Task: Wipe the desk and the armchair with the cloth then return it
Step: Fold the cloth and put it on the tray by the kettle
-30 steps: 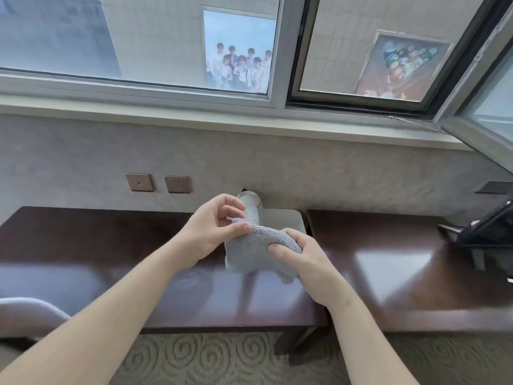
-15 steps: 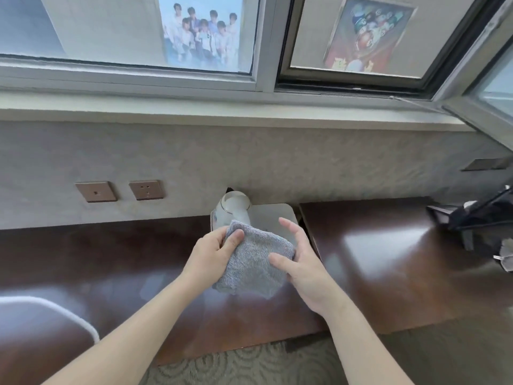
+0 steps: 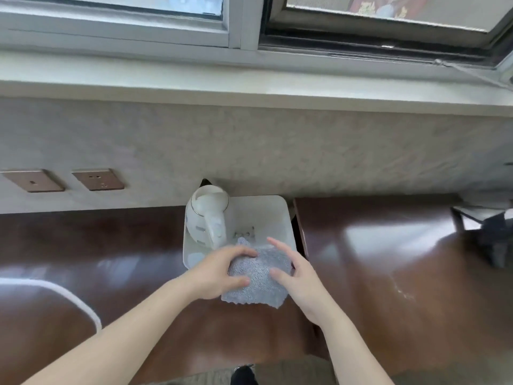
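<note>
A folded grey cloth (image 3: 256, 284) lies half on the dark brown desk (image 3: 125, 273) and half over the front edge of a white tray (image 3: 261, 212). My left hand (image 3: 219, 270) grips the cloth's left side, thumb under and fingers on top. My right hand (image 3: 294, 276) rests against the cloth's right side with its fingers spread. The white rim of the armchair (image 3: 69, 300) shows at the lower left.
A white kettle (image 3: 206, 218) stands in the tray's left part, just behind the cloth. A second dark desk section (image 3: 388, 259) lies to the right, with a black object (image 3: 494, 234) at its far right. Two wall sockets (image 3: 97, 179) sit on the wall left.
Both hands have carried the cloth down and forward from mid-air onto the tray's front edge. My view has tilted downward and come closer to the desk.
</note>
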The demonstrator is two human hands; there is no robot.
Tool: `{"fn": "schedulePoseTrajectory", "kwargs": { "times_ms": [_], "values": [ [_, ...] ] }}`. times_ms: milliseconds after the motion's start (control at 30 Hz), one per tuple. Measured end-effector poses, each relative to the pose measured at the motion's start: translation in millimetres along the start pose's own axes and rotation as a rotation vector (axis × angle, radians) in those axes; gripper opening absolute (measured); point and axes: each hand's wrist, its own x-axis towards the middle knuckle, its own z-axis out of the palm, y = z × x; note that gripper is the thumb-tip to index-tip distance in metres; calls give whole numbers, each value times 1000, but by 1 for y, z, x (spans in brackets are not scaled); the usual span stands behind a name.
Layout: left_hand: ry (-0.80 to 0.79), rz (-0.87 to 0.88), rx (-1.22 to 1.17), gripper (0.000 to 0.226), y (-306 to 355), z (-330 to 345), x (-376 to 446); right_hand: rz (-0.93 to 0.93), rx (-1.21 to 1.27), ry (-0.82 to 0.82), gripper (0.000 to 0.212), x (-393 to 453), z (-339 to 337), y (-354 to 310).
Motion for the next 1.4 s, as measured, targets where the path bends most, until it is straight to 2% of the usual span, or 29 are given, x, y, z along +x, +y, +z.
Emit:
{"fn": "schedulePoseTrajectory", "kwargs": {
  "times_ms": [100,167,300,467,567,633,733,833,1133,1267,1400],
  "values": [
    [4,-76,127,67,0,16,47,127,-130,-137,67,34,-31,20],
    [42,-151,201,63,-1,30,80,191,-236,-200,75,61,-49,36],
    [68,-273,214,58,-9,46,138,159,-387,-296,74,121,-72,58],
    [192,-413,289,63,-30,49,191,94,-582,-281,70,187,-69,70],
    [152,-480,489,75,-40,54,207,110,-814,-292,77,208,-61,79],
    [91,-439,587,78,-45,56,214,88,-971,-274,83,212,-54,87],
    [-23,-404,610,89,-52,56,223,10,-1149,-357,89,211,-47,98],
    [-110,-431,609,103,-59,53,231,43,-1253,-418,108,216,-47,105],
    [-146,-493,766,133,-65,48,263,80,-1536,-382,139,239,-46,96],
    [-134,-487,803,135,-69,50,263,103,-1582,-398,141,237,-44,91],
    [-93,-439,769,129,-63,48,247,125,-1478,-397,129,226,-44,79]
  ]
}}
